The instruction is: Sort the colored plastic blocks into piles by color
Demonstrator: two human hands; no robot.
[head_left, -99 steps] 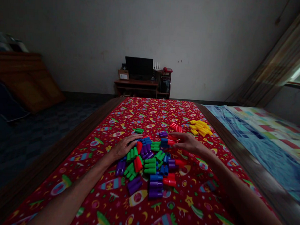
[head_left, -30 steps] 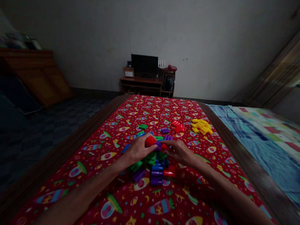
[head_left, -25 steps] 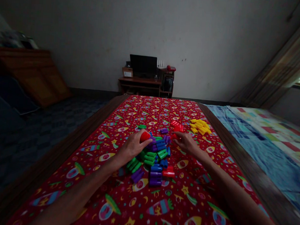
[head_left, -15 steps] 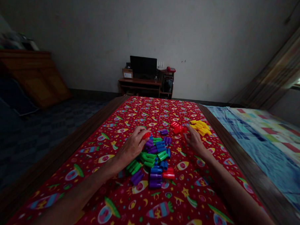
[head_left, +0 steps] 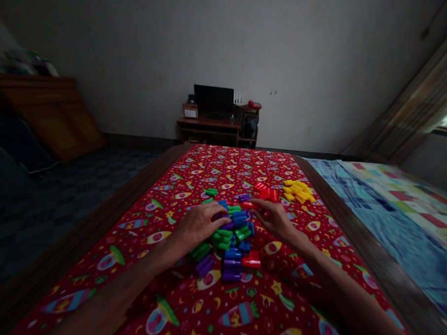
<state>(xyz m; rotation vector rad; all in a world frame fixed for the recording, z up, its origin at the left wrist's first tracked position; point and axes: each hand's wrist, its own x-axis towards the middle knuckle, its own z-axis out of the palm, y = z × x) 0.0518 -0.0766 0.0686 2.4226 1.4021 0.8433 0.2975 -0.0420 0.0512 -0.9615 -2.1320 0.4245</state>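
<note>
My left hand (head_left: pixel 196 228) rests at the left side of a mixed pile of plastic toy building blocks, shaped like joined tubes. Its thumb and fingers are apart over purple blocks (head_left: pixel 228 226); I see no firm grip. Between the fingers of my right hand (head_left: pixel 275 220) is a red block (head_left: pixel 249 205), above the pile's right edge. Green blocks (head_left: pixel 222 239), blue blocks (head_left: pixel 233 253) and another red block (head_left: pixel 251 260) lie in the pile. Just beyond my right hand sits a group of red blocks (head_left: pixel 266 192).
Yellow blocks (head_left: pixel 299 191) form a separate heap at the right. A lone green block (head_left: pixel 211 192) lies beyond the pile. The patterned red cloth (head_left: pixel 235 313) covers the table. A bed (head_left: pixel 388 214) stands at the right, a desk with a monitor (head_left: pixel 213 102) at the far end.
The red block that was in my left hand is now in my right hand. My right hand has come left from the red group to the pile; my left hand has shifted slightly nearer.
</note>
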